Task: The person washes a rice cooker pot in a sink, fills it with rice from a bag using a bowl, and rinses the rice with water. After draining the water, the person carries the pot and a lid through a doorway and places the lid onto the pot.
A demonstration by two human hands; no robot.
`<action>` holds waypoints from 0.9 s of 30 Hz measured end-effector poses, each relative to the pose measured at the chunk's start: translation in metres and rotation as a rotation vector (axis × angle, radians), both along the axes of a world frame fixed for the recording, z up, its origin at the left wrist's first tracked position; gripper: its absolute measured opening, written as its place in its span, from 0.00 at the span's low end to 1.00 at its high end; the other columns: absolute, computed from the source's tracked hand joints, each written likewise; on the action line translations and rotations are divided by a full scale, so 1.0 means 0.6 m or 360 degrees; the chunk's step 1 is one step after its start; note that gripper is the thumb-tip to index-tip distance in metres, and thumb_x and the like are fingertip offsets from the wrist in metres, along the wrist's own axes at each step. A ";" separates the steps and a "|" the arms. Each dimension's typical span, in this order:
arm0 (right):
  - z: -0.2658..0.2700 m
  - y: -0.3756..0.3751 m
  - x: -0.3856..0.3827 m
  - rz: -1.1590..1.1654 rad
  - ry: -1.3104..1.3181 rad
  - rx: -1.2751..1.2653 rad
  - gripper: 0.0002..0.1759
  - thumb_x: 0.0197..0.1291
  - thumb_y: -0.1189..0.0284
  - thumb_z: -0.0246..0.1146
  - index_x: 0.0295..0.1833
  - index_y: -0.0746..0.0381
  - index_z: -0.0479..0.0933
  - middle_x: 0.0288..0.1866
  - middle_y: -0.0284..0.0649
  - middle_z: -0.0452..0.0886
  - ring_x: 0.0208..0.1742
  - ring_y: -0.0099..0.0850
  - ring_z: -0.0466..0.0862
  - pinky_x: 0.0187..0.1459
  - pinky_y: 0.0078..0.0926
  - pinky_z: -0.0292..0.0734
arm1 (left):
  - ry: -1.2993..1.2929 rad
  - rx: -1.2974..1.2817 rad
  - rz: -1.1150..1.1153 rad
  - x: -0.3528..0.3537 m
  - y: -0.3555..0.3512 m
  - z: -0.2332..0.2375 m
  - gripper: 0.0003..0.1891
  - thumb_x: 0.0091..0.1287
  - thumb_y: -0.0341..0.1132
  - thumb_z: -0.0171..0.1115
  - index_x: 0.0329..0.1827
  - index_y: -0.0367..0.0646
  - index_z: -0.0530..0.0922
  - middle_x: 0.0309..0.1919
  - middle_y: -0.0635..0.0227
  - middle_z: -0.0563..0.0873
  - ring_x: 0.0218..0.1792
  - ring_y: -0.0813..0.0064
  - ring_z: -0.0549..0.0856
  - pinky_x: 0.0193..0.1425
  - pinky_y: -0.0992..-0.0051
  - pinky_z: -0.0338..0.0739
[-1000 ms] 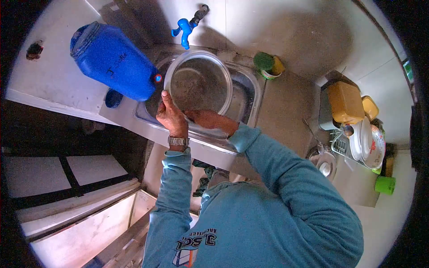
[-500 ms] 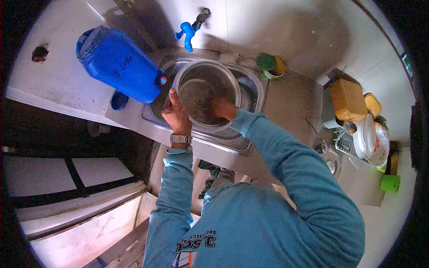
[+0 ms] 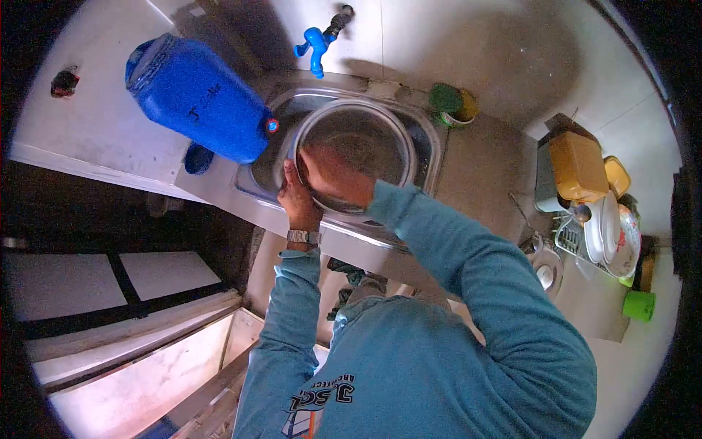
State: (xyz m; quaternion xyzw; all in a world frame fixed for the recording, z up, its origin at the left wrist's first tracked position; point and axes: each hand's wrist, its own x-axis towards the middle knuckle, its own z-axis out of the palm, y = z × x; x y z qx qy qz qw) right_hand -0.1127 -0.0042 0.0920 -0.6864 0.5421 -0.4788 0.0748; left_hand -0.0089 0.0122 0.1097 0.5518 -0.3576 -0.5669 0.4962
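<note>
A kitchen; sink (image 3: 437,155), blue tap (image 3: 316,50), dish rack (image 3: 569,237).

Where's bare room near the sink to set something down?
On the counter between the sink and the dish rack. Crowded: the sink itself, where the basin, left hand and right hand are, and its left side, by the blue container.

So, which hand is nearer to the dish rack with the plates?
The person's right. The right hand reaches into the round basin, well to the left of the dish rack; the left hand is farther left, at the basin's near-left rim.
</note>
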 end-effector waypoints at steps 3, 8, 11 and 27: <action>0.003 0.051 -0.006 0.0581 -0.0209 0.0397 0.17 0.57 0.70 0.55 0.50 0.67 0.71 0.35 0.59 0.79 0.40 0.54 0.80 0.39 0.50 0.73 | 0.0088 -0.0181 -0.0076 0.018 -0.014 -0.011 0.32 0.66 0.60 0.49 0.46 0.31 0.75 0.36 0.57 0.82 0.36 0.64 0.82 0.39 0.67 0.77; 0.021 0.097 -0.010 0.0525 -0.0178 0.0426 0.22 0.59 0.73 0.54 0.59 0.64 0.64 0.42 0.59 0.78 0.39 0.56 0.79 0.41 0.47 0.73 | -0.1394 -0.1050 -0.0209 0.025 -0.002 -0.022 0.33 0.66 0.62 0.47 0.45 0.32 0.76 0.36 0.58 0.82 0.36 0.66 0.80 0.39 0.67 0.76; 0.069 0.103 0.007 0.0548 -0.0253 0.0461 0.20 0.59 0.74 0.53 0.59 0.63 0.67 0.43 0.58 0.78 0.40 0.54 0.80 0.41 0.47 0.74 | -0.0526 -0.0479 -0.0103 0.022 0.001 -0.010 0.25 0.72 0.51 0.43 0.47 0.33 0.74 0.37 0.56 0.84 0.36 0.64 0.83 0.42 0.64 0.77; -0.008 0.016 -0.136 0.0139 0.0935 0.0342 0.16 0.52 0.76 0.54 0.47 0.67 0.77 0.47 0.51 0.77 0.49 0.43 0.76 0.52 0.40 0.70 | -0.0338 -0.0280 0.0042 0.029 0.001 -0.004 0.29 0.66 0.57 0.53 0.31 0.32 0.78 0.27 0.63 0.83 0.28 0.73 0.79 0.34 0.70 0.75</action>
